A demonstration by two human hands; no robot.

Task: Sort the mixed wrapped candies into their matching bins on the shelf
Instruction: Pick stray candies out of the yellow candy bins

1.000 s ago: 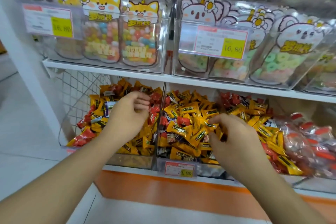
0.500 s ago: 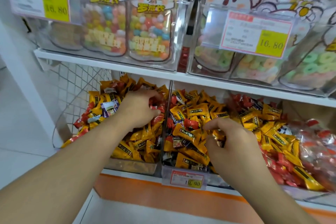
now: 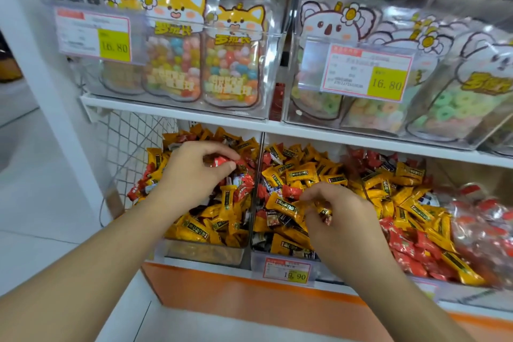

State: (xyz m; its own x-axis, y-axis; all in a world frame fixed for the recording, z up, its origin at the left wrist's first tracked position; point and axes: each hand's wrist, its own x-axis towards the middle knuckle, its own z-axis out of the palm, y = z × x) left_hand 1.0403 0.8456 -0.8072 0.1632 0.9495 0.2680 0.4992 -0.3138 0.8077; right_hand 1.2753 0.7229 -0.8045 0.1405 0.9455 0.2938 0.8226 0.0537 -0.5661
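The left hand (image 3: 194, 172) pinches a red candy (image 3: 222, 160) between thumb and fingers above the left bin (image 3: 205, 253), lifted clear of the yellow heap, likely because it belongs elsewhere. The right hand (image 3: 338, 216) pinches a small dark-wrapped candy (image 3: 325, 215) over the middle bin (image 3: 280, 257), where yellow and red wrappers lie mixed.

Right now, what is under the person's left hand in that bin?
Under the left hand lie yellow wrapped candies and red ones; its fingers pinch a red candy. Whatever sits directly beneath the palm is covered.
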